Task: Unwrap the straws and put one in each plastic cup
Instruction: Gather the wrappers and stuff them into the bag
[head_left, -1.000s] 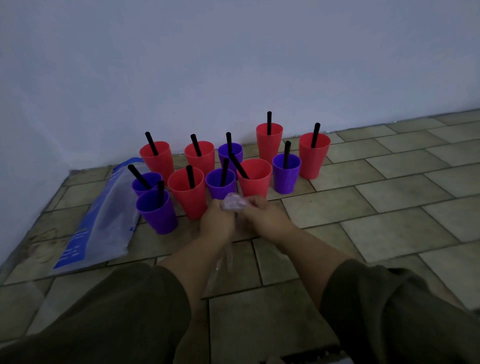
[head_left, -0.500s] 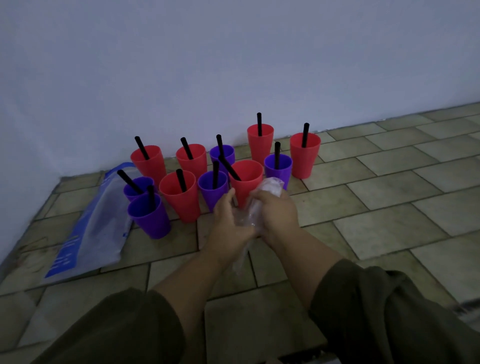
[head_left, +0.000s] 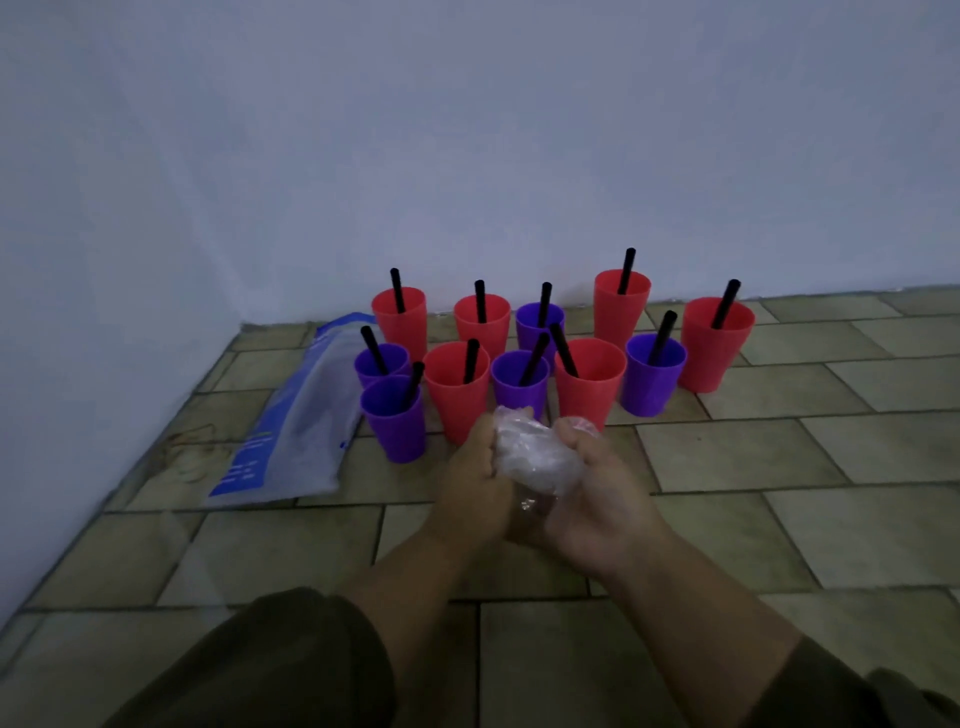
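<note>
Cups: eleven plastic cups stand upright in a loose cluster on the floor (head_left: 779, 467), near its far edge where it meets the wall (head_left: 467, 130).
Red cups (head_left: 456, 400): six, matte, tapering toward the base; four stand in the back row and two in front.
Purple cups (head_left: 652, 384): five, shorter than the red ones; two touch each other at the left end of the cluster.
Straws (head_left: 626, 270): black, thick and unwrapped, one in every cup, each leaning on its cup's rim with the top end sticking out.
Plastic wrap (head_left: 535, 457): a crumpled, clear, shiny wad held just in front of the nearest cups, above the floor.
Left hand (head_left: 475, 483): fingers curled against the left side of the wad, clasping it.
Right hand (head_left: 597, 499): cupped under and round the right side of the wad, thumb over the top, gripping it.
Sleeves (head_left: 291, 665): dark olive, pushed up on both forearms.
Bag (head_left: 301, 415): a flat clear-and-blue plastic bag lies on the floor by the left wall, just beside the purple cups.
Writing: white marks run along the bag's blue strip, too blurred to read; the cups show no print.
</note>
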